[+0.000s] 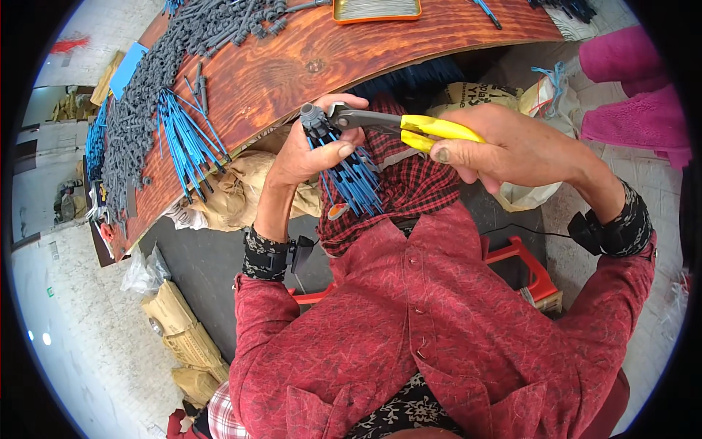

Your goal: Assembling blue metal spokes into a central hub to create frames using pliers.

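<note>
My left hand [298, 155] is closed around a bundle of thin blue rods [357, 183] with dark sleeves, whose ends spread downward over my lap. On top of the bundle sits a round grey plastic hub [313, 117]. My right hand [515, 146] grips a pair of pliers by the yellow handles [439, 127]. Their dark metal jaws [344, 117] reach to the hub's right side, beside my left fingers. Whether the jaws bite on anything is too small to tell.
On the wooden table [307, 66] lie a heap of grey plastic parts [212, 25], a fan of blue rods [183, 139] and an orange-rimmed tray [377, 19] of thin metal pins. Sacks [245, 186] stand beneath the edge. Pink cloth [632, 117] hangs at right.
</note>
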